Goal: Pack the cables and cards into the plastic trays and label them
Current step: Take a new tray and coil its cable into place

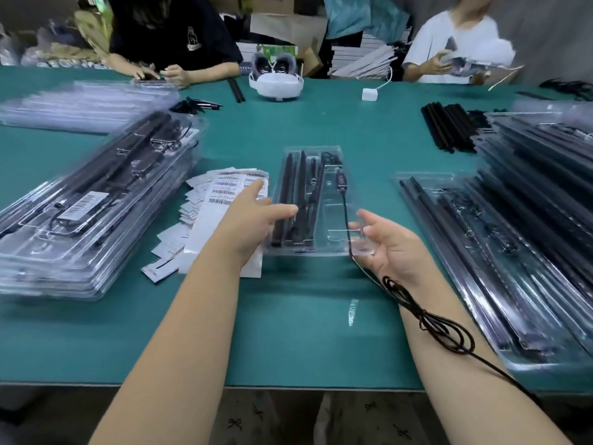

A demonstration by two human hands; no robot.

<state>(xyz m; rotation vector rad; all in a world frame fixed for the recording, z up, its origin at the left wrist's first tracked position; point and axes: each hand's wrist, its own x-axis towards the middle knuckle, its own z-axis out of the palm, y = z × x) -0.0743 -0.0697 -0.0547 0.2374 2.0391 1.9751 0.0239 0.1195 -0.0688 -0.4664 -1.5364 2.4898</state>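
Head view. Left hand (pixel 253 216) reaching forward over the green table (pixel 305 332), palm down, fingers (pixel 282 209) extended and relaxed, tips lying on the left edge of the clear plastic tray (pixel 313 200) at centre; index finger pointing toward the fan of barcode labels (pixel 237 184) just beside the tray. Nothing being grasped by this hand. Right hand (pixel 390 245) lying palm up at the near right corner of the same tray, fingers loosely spread and released, thumb and index finger touching the tray's rim; not closing on the cable as far as visible. Black cable (pixel 345 203) running from the tray's right compartment down past the right palm, then looping in a coil (pixel 446 329) across the right forearm and trailing off over the table edge. Dark rods (pixel 293 200) lying lengthwise in the tray's left compartments. White card sheets (pixel 205 232) lying under the left wrist, partly hidden by the forearm. Stack of filled trays (pixel 93 203) lying at left, one barcode label showing on top, edges smeared by motion blur. Further filled trays (pixel 513 252) lying at right, cut off by the frame edge, contents hard to make out. Loose black rods (pixel 449 126) lying beyond them. Two seated persons at the far side, hands blurred. White headset (pixel 276 81) resting between them on the table.
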